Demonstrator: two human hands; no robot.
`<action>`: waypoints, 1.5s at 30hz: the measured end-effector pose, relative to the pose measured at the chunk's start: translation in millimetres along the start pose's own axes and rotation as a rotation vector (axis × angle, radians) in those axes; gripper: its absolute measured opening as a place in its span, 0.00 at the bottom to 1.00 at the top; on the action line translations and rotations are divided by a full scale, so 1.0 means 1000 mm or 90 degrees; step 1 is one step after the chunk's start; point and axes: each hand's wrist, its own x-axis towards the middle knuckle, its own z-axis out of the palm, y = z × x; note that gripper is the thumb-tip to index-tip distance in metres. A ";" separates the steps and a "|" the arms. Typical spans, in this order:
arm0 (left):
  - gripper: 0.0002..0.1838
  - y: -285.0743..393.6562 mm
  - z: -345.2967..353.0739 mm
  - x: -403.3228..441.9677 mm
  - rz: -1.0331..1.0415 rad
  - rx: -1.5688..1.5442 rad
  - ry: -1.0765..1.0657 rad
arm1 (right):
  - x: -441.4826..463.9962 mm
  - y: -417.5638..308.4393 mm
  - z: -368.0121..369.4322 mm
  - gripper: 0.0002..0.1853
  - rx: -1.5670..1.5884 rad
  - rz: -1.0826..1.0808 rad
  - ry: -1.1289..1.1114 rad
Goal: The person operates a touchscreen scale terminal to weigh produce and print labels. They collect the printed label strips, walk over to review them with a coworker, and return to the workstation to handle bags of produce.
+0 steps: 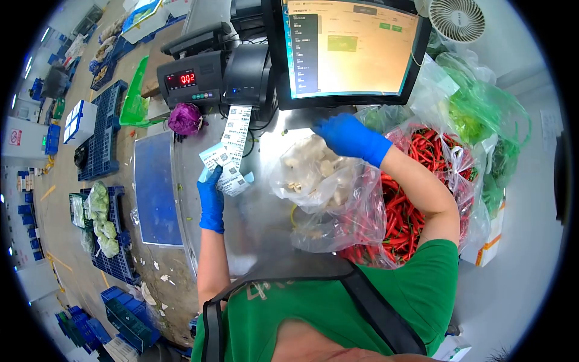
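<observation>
A white fan [456,18] with a round grille stands at the top right, above a green plastic bag [485,105] of vegetables. A purple cabbage [185,119] sits near a bright green tub [128,102]. Over the floor [66,229] at left are a white box [84,123] with blue panels, blue pallets [107,139], pale-green bagged vegetables [99,205] and stacked crates [129,320].

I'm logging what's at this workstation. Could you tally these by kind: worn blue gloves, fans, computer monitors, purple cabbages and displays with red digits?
Worn blue gloves: 2
Fan: 1
Computer monitor: 1
Purple cabbage: 1
Display with red digits: 1
Total: 6
</observation>
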 end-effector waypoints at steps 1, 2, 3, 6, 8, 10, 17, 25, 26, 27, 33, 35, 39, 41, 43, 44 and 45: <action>0.18 0.011 0.007 0.001 0.010 0.003 -0.012 | -0.005 -0.007 -0.002 0.20 0.022 -0.017 0.004; 0.18 0.021 0.012 0.002 0.019 0.006 -0.023 | -0.010 -0.016 -0.007 0.21 0.045 -0.030 0.033; 0.16 0.031 0.017 0.005 0.023 0.015 -0.026 | -0.015 -0.026 -0.014 0.21 0.068 -0.043 0.062; 0.14 0.058 0.032 0.018 0.052 0.036 -0.055 | -0.037 -0.056 -0.044 0.23 0.084 -0.073 0.075; 0.14 0.081 0.049 0.024 0.049 0.060 -0.043 | -0.054 -0.073 -0.057 0.23 0.097 -0.064 0.019; 0.14 0.096 0.063 0.034 0.056 0.052 -0.063 | -0.073 -0.086 -0.061 0.24 0.123 -0.071 0.046; 0.12 0.130 0.118 0.045 0.143 0.285 -0.126 | -0.139 -0.133 -0.077 0.22 0.216 0.010 0.005; 0.24 0.200 0.056 -0.057 0.186 0.137 -0.372 | -0.180 -0.189 -0.083 0.20 0.407 0.225 0.239; 0.25 0.201 0.039 -0.064 0.161 0.093 -0.381 | -0.175 -0.199 -0.085 0.20 0.434 0.246 0.324; 0.26 0.206 0.021 -0.063 0.130 0.112 -0.431 | -0.163 -0.206 -0.093 0.23 0.486 0.267 0.386; 0.26 0.238 -0.067 -0.114 0.097 0.192 -0.390 | -0.011 -0.270 -0.157 0.37 0.632 0.018 0.479; 0.24 0.251 -0.111 -0.135 0.095 0.210 -0.402 | 0.041 -0.313 -0.155 0.35 0.634 0.018 0.322; 0.24 0.275 -0.233 -0.184 0.070 0.231 -0.286 | 0.130 -0.432 -0.150 0.29 0.785 -0.020 0.076; 0.23 0.266 -0.310 -0.202 0.119 0.172 -0.194 | 0.169 -0.485 -0.125 0.25 0.854 0.005 -0.014; 0.20 0.255 -0.392 -0.232 0.087 0.082 -0.105 | 0.194 -0.542 -0.106 0.21 0.932 0.000 -0.026; 0.19 0.249 -0.435 -0.250 0.036 0.015 -0.063 | 0.204 -0.573 -0.094 0.20 1.020 0.027 -0.015; 0.18 0.239 -0.471 -0.268 0.030 -0.050 0.031 | 0.213 -0.599 -0.093 0.20 1.073 0.071 -0.004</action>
